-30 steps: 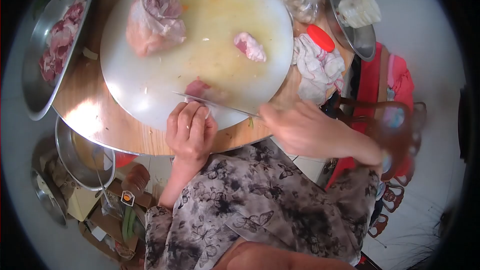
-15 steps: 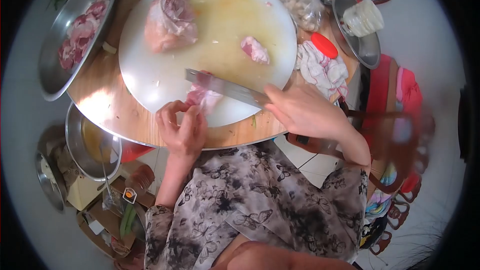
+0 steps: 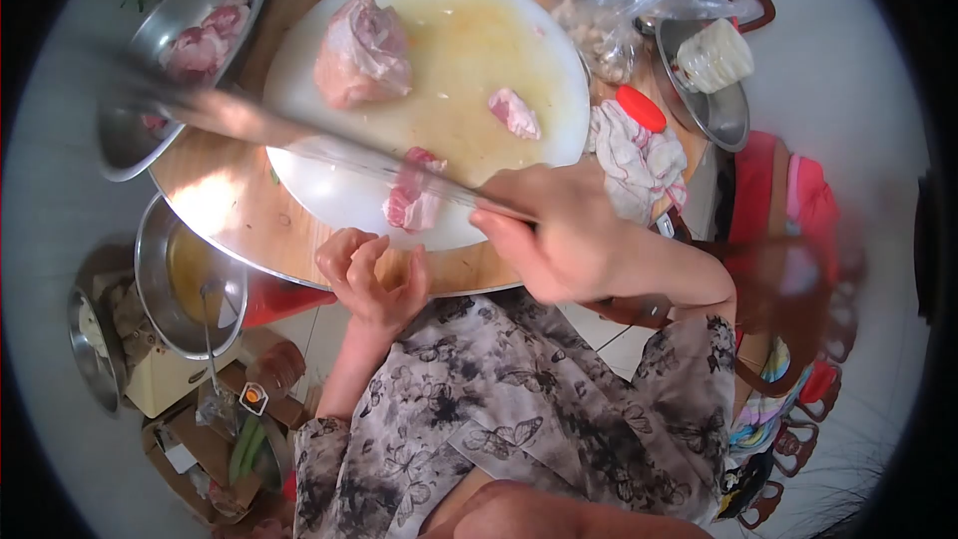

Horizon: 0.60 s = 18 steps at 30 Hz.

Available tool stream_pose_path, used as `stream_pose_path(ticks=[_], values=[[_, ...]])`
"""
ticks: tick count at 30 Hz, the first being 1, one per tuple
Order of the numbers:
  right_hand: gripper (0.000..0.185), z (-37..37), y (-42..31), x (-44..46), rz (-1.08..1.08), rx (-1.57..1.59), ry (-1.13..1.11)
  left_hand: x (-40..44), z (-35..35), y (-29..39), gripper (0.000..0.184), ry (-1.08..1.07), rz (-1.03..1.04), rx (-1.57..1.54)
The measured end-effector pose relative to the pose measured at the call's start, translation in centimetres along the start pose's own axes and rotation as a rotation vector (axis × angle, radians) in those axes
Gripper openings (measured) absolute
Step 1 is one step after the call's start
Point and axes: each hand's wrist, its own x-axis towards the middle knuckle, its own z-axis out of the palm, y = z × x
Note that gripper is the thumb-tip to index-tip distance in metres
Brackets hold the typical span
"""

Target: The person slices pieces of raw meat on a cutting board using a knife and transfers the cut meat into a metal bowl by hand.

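Swung up and to the left since the last glimpse, the long grey metal knife slants blurred across the frame's left half, the right hand's fingers closed around its handle end. Off the red-and-white strip of raw meat now, the left hand has half-curled, empty fingers just below it; the strip lies mid-frame on the round white cutting board.

Wooden table with a curved edge, bright light on it, pale tiled floor, brown chair
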Motion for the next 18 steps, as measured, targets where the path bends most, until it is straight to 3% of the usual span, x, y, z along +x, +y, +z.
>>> stream_pose_path(ticks=[2,5,6,10,15,18], values=[[0.033,1.4,2.9,-1.4,0.363,-0.344,-0.774,0.2,0.0,0.0,0.055,0.029,-0.016,-0.01],[0.035,0.8,2.6,-0.9,0.331,-0.319,-0.867,2.3,0.5,1.0,0.053,-0.103,0.02,0.061],[0.035,1.0,2.4,-1.4,0.35,-0.316,-0.863,2.6,1.3,1.4,0.045,-0.116,-0.001,0.066],[0.031,2.1,3.3,-1.8,0.342,-0.331,-0.72,2.9,2.9,1.3,0.032,-0.229,0.017,0.042],[0.03,-2.1,2.1,-3.4,0.4,-0.241,-0.789,2.6,3.1,0.3,0.03,-0.219,-0.012,0.065],[0.031,-4.4,0.5,-3.8,0.369,-0.361,-0.838,2.8,2.8,-0.6,0.03,-0.179,-0.035,0.112]])
